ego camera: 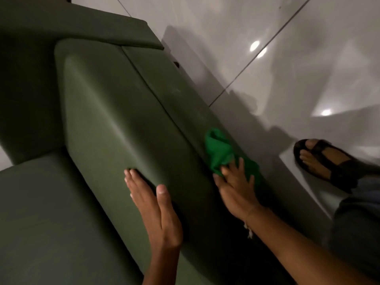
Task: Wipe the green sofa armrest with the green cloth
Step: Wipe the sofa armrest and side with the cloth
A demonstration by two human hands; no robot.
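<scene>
The dark green sofa armrest [127, 112] runs diagonally from upper left to lower right. A bright green cloth [221, 150] lies bunched on its outer top edge. My right hand [236, 188] presses on the near end of the cloth with fingers spread over it. Flat against the inner side of the armrest rests my left hand [152, 202], fingers together and holding nothing.
The sofa seat cushion [51, 219] lies at lower left and the backrest [30, 68] at upper left. Glossy pale floor tiles [287, 68] spread to the right. My foot in a dark sandal [324, 163] stands on the floor beside the sofa.
</scene>
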